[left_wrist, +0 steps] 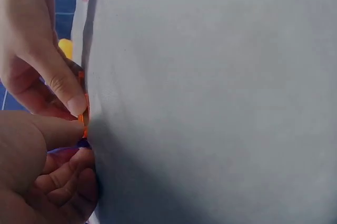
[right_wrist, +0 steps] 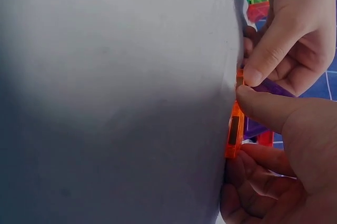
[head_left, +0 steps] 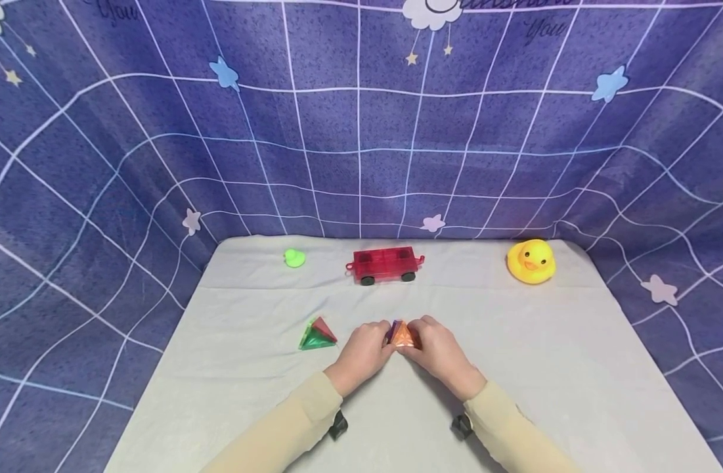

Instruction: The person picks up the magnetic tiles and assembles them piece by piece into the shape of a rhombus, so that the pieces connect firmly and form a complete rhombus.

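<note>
Between my hands, a small pyramid of orange and purple magnetic tiles (head_left: 403, 335) stands on the white cloth. My left hand (head_left: 364, 351) grips its left side, where a purple tile (right_wrist: 269, 88) shows in the right wrist view. My right hand (head_left: 440, 348) holds the right side, fingers curled around it. Both thumbs meet low at the front edge of the orange tile (right_wrist: 235, 129). The fingers cover much of the pyramid's sides. Left of my left hand sits a second pyramid (head_left: 318, 335) of green and red tiles.
Farther back stands a red toy wagon (head_left: 386, 264) with black wheels and end hooks. A small green duck (head_left: 294, 258) is at back left, a larger yellow duck (head_left: 532, 262) at back right. Blue gridded fabric (head_left: 361, 118) rises behind and at both sides of the white-covered table (head_left: 544, 368).
</note>
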### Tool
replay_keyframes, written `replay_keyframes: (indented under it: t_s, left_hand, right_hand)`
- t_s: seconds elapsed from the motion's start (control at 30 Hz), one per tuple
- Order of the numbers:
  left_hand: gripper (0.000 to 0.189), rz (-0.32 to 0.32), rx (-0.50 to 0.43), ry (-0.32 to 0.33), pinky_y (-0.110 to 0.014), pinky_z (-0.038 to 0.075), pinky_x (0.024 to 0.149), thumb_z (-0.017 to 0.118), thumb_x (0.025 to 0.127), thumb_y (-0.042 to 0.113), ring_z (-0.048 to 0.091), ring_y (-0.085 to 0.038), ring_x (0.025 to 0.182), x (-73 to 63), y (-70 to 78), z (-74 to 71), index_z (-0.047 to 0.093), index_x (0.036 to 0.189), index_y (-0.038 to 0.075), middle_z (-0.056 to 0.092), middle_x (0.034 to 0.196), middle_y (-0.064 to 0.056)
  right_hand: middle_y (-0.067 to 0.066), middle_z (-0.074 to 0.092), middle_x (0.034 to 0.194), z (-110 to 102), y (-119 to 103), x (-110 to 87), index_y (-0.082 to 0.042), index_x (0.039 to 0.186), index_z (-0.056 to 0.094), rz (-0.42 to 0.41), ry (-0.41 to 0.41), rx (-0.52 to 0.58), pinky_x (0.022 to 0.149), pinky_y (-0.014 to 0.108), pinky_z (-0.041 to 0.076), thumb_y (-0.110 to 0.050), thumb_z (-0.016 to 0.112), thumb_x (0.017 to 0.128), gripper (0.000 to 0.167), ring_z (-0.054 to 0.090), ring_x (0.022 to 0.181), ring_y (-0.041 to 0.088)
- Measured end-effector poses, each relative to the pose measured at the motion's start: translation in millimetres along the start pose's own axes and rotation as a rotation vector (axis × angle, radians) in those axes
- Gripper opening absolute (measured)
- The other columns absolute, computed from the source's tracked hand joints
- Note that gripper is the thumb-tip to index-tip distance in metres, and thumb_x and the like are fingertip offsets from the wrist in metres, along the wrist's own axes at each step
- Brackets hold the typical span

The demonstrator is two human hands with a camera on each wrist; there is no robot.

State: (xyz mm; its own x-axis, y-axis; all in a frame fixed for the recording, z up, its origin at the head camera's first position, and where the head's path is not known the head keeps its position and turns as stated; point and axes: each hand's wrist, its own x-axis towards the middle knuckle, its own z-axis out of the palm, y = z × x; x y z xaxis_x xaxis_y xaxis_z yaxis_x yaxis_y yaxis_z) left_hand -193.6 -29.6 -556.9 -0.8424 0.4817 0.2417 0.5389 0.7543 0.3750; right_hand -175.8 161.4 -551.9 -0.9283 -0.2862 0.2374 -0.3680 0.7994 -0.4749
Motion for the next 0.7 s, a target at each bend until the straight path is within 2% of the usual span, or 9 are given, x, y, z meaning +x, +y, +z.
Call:
replay_keyframes:
  t_s: [0.2,0.4,0.53,0.7]
  left_hand:
    - [0.022,-0.018,-0.034,-0.032,-0.031,0.043,0.055,0.082,0.088,0.014,0.05,-0.011,0.059,0.2,0.3,-2.2,0.061,0.084,0.011,0.048,0.065,0.007]
    - [0.022,-0.027,-0.045,-0.051,-0.029,0.042,0.056,0.082,0.089,0.016,0.05,-0.01,0.06,1.7,0.2,-3.3,0.061,0.084,0.011,0.05,0.065,0.007]
    - [0.023,-0.025,-0.046,-0.056,-0.029,0.043,0.056,0.082,0.089,0.016,0.05,-0.01,0.06,1.8,0.1,-3.9,0.061,0.083,0.011,0.05,0.065,0.007]
    - [0.024,-0.029,-0.054,-0.069,-0.027,0.039,0.056,0.082,0.089,0.014,0.046,-0.009,0.059,2.1,-0.6,-3.9,0.059,0.08,0.012,0.046,0.064,0.008]
  right_hand:
    - [-0.002,0.057,0.087,0.6,1.4,-2.7,-0.001,0.109,0.073,-0.005,-0.014,0.006,0.066,0.031,0.047,-0.026,0.092,0.082,0.043,0.051,0.073,0.009]
    - [0.004,0.064,0.098,-9.0,5.3,-7.0,0.001,0.118,0.071,-0.01,-0.059,0.048,0.074,0.036,0.052,-0.024,0.091,0.083,0.048,0.057,0.081,0.012]
    - [0.007,0.067,0.106,-19.1,14.0,-11.8,0.002,0.125,0.069,-0.01,-0.072,0.05,0.081,0.041,0.054,-0.026,0.09,0.083,0.055,0.062,0.089,0.017]
    - [0.008,0.069,0.109,-34.2,30.7,-21.5,0.001,0.126,0.07,0.008,-0.068,0.05,0.086,0.045,0.054,-0.028,0.09,0.083,0.056,0.065,0.096,0.021]
